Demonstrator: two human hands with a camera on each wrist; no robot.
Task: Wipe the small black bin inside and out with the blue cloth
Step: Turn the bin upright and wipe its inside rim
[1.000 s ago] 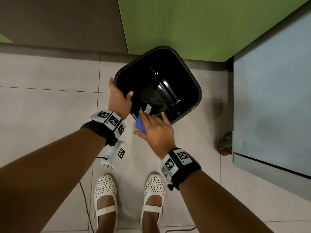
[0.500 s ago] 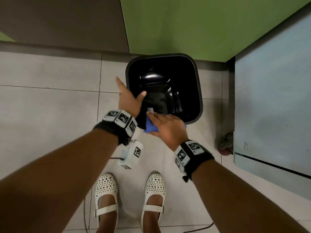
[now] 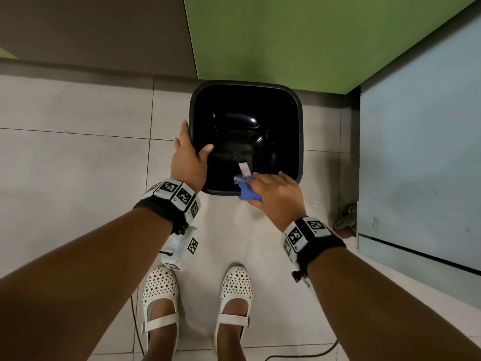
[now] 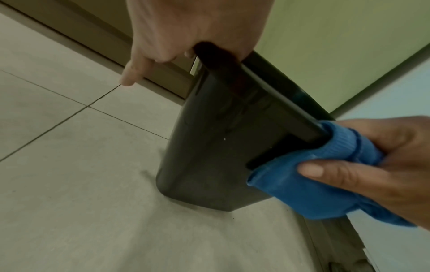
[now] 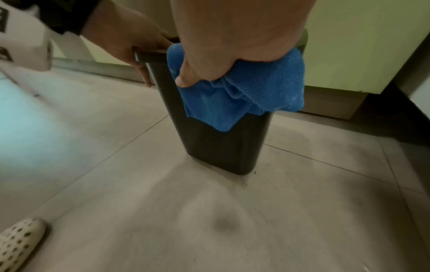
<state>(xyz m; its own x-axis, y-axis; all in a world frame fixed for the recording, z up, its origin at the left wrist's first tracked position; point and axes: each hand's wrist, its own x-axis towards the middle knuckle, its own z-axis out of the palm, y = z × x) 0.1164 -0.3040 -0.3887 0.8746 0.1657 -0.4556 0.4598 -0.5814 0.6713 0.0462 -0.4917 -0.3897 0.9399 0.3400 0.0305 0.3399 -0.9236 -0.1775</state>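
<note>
The small black bin (image 3: 296,131) stands upright on the tiled floor, its mouth facing up. My left hand (image 3: 188,157) grips its near-left rim, thumb inside and fingers outside; in the left wrist view the bin (image 4: 209,147) hangs below that hand (image 4: 186,36). My right hand (image 3: 276,196) holds the blue cloth (image 3: 247,191) folded over the near rim, thumb on the outer side. The right wrist view shows the cloth (image 5: 244,88) draped down the bin's outer wall (image 5: 221,147). A white tag shows inside the bin.
A green wall panel (image 3: 286,35) stands just behind the bin and a pale blue cabinet (image 3: 416,152) to the right. A caster wheel (image 3: 346,217) sits at the cabinet's foot. My white shoes (image 3: 236,295) stand close in front. Pale floor tiles lie to the left.
The bin has turned from a skewed tilt to square and upright. My right hand with the cloth has slid rightward along the near rim; the left hand kept its grip on the rim.
</note>
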